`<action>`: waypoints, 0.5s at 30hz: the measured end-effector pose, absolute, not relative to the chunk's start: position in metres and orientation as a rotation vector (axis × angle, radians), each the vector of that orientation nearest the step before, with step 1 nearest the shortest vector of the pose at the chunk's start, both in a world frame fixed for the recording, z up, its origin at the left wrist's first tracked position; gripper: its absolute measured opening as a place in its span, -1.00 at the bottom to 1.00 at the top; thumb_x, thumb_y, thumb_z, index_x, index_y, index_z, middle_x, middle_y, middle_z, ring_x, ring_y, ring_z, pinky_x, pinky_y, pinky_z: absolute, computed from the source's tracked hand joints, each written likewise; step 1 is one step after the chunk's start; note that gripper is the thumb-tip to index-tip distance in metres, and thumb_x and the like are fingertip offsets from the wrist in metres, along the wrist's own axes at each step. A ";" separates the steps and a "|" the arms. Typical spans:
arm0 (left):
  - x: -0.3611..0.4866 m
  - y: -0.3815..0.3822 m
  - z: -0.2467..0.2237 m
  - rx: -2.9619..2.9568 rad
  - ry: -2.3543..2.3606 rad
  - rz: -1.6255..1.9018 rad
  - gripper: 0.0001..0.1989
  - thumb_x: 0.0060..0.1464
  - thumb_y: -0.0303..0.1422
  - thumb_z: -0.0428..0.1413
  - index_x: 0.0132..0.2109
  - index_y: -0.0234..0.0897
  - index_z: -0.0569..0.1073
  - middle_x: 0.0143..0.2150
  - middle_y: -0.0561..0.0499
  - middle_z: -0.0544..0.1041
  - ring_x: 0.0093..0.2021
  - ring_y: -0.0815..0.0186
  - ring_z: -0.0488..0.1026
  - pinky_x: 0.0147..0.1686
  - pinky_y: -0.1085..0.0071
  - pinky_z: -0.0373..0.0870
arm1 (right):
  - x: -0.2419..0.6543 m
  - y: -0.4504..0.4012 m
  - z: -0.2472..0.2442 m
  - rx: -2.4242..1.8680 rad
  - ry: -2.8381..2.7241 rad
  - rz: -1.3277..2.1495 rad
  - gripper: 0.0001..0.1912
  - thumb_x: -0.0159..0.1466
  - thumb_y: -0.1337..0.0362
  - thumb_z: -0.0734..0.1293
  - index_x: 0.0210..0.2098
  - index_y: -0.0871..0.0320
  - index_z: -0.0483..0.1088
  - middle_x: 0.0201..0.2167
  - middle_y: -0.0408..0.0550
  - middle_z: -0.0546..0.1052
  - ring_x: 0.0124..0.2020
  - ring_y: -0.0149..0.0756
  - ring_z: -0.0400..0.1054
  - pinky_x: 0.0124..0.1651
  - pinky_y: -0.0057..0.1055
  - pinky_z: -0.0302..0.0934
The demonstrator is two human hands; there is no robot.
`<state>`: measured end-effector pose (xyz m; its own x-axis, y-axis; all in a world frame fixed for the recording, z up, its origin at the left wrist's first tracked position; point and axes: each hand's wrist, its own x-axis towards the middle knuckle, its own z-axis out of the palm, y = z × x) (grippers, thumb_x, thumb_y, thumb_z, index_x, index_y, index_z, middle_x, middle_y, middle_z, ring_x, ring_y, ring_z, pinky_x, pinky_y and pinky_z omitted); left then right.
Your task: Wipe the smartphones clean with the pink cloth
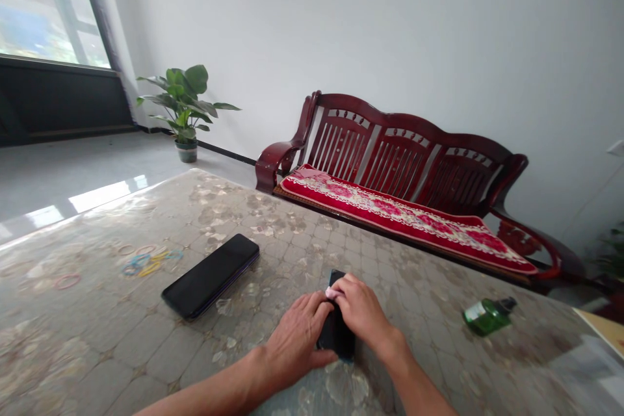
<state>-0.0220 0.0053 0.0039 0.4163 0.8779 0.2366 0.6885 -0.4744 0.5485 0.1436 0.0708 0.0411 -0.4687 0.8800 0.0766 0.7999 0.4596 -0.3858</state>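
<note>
A dark smartphone (341, 337) lies on the table between my hands, partly covered by them. My left hand (298, 337) grips its left side, thumb at the near end and fingers towards the middle. Bunched over the phone's far half, my right hand (358, 307) pinches a small pale pinkish wad (332, 293), perhaps cloth or tissue, against the screen. Most of that wad is hidden by the fingers. To the left rests a second, larger black smartphone (212, 275), screen up, touched by neither hand.
Coloured rubber bands (149, 262) lie scattered at the left on the patterned tablecloth (141, 325). A green spray bottle (487, 316) is on its side at the right. Beyond the table stand a red wooden bench (394, 156) and a potted plant (186, 148).
</note>
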 end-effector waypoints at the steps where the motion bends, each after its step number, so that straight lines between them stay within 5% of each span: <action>1: -0.022 0.005 0.004 2.313 1.348 0.708 -0.45 -0.07 -0.25 0.29 0.07 -0.17 0.30 0.15 -0.08 0.37 0.14 0.08 0.32 0.17 0.19 0.23 | 0.143 0.075 0.041 -1.463 -2.440 0.408 -0.77 0.34 0.38 0.21 -0.32 0.06 0.48 -0.27 -0.13 0.50 -0.20 -0.37 0.39 -0.18 -0.52 0.11; 6: -0.021 0.005 0.004 2.336 1.390 0.659 -0.46 -0.06 -0.22 0.29 0.05 -0.18 0.32 0.08 -0.07 0.39 0.09 0.05 0.35 0.14 0.15 0.25 | 0.134 0.096 0.043 -1.585 -2.363 0.245 -0.77 0.35 0.36 0.20 -0.34 0.08 0.48 -0.27 -0.11 0.49 -0.19 -0.35 0.39 -0.18 -0.50 0.11; 15: -0.020 0.007 0.002 2.360 1.354 0.675 -0.43 -0.05 -0.21 0.28 0.09 -0.18 0.29 0.13 -0.09 0.39 0.17 0.05 0.30 0.22 0.15 0.18 | 0.146 0.065 0.045 -1.444 -2.438 0.442 -0.78 0.35 0.35 0.21 -0.35 0.05 0.47 -0.28 -0.14 0.50 -0.22 -0.38 0.40 -0.18 -0.52 0.12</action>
<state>-0.0204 0.0068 0.0018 0.4339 0.8702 0.2336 0.7101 -0.4898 0.5058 0.1461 0.0654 0.0446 -0.4652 0.8818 0.0774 0.7986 0.4558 -0.3930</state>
